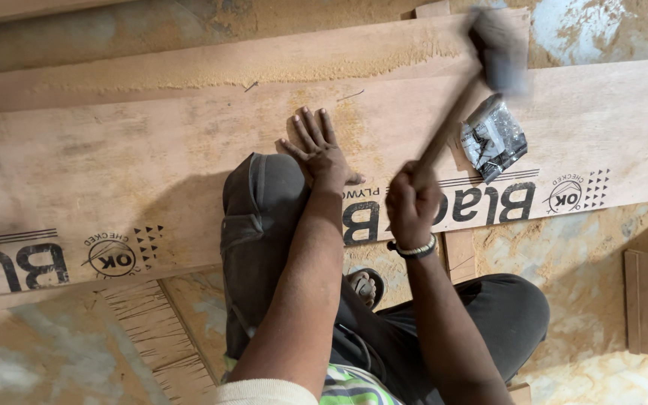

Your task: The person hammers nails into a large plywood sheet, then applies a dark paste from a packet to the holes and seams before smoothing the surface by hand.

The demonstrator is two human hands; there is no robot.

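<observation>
On a dusty floor lies one big plywood board (151, 165). The left hand (320, 150) presses flat and open on it. The right hand (412, 202) grips one hammer (481, 67) (blurry), raised above one shiny packet (493, 137).

We see one package: a small crumpled clear plastic packet with dark contents (493, 137), lying on the long plywood sheet (151, 165) to the right of the hammer handle. On that sheet we also see black printed markings: bold block lettering (481, 204) along its near edge, a round stamp with a patch of small triangles (573, 193) at right, and a second lettering-and-stamp set (61, 259) at far left.
</observation>
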